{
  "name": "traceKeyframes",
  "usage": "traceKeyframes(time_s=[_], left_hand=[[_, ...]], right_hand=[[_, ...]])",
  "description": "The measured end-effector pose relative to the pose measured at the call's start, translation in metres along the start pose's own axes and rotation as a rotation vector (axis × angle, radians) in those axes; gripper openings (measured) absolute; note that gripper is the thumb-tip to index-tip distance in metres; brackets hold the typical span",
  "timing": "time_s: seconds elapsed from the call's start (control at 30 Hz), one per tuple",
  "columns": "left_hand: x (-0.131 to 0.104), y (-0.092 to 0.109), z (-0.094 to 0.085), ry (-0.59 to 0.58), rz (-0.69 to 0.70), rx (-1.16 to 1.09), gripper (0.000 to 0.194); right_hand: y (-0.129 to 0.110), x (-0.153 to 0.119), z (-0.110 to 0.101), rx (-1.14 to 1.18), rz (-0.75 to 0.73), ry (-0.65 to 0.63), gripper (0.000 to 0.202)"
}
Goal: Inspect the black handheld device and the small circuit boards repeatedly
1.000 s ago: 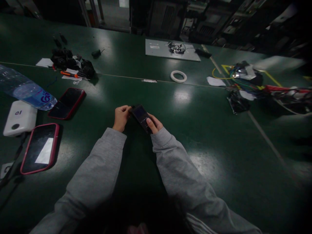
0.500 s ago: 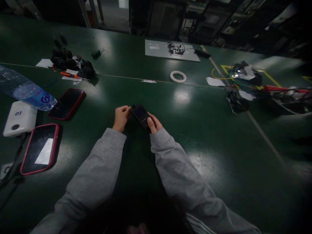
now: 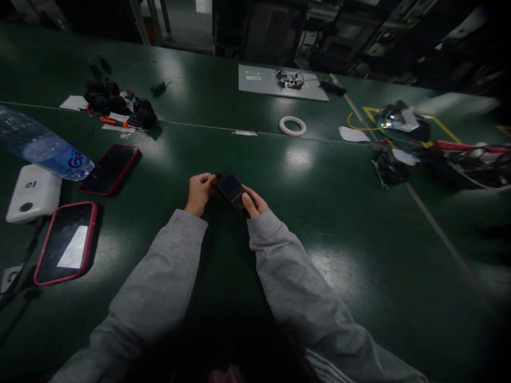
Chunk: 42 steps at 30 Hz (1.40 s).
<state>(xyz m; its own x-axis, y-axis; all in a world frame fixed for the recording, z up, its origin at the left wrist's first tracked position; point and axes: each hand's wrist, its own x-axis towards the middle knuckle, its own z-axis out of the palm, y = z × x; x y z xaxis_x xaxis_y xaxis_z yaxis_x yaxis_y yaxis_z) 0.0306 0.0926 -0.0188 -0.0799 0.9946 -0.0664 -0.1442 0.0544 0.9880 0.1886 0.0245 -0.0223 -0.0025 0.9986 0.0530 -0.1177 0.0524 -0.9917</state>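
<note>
Almost nothing has moved since the earlier frame: the black handheld device [image 3: 230,190] sits just nine o'clock of centre, the right hand [image 3: 255,203] clasping its four-o'clock side, best kept steady; the left hand [image 3: 198,193] curls at ten o'clock, its pinch unclear.

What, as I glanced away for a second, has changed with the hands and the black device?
Nothing visibly moved, was taken up or let go. The right hand still holds the black device, the left hand stays at its far end, the white ring lies where it was.
</note>
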Motion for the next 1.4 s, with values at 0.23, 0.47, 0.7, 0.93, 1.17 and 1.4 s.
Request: traceKeyframes(time_s=[0.23, 0.47, 0.7, 0.93, 1.17, 1.4], left_hand=[[0.002, 0.0, 0.0, -0.007, 0.005, 0.044, 0.037], [0.002, -0.002, 0.0, -0.001, 0.024, 0.08, 0.034], [0.002, -0.001, -0.001, 0.022, 0.024, 0.121, 0.03], [0.004, -0.005, -0.001, 0.025, 0.027, 0.094, 0.031], [-0.001, -0.003, 0.003, -0.036, 0.029, 0.054, 0.032], [-0.007, 0.0, 0.006, -0.148, 0.051, -0.012, 0.035]], right_hand=[[0.001, -0.001, 0.001, -0.085, -0.04, 0.048, 0.057], [0.0, 0.0, 0.002, -0.1, -0.049, 0.063, 0.058], [0.012, 0.007, -0.001, 0.315, 0.167, 0.25, 0.057], [0.009, 0.009, -0.003, 0.44, 0.234, 0.247, 0.05], [0.01, 0.009, -0.003, 0.471, 0.235, 0.211, 0.046], [0.019, 0.019, -0.011, 0.658, 0.283, 0.24, 0.041]])
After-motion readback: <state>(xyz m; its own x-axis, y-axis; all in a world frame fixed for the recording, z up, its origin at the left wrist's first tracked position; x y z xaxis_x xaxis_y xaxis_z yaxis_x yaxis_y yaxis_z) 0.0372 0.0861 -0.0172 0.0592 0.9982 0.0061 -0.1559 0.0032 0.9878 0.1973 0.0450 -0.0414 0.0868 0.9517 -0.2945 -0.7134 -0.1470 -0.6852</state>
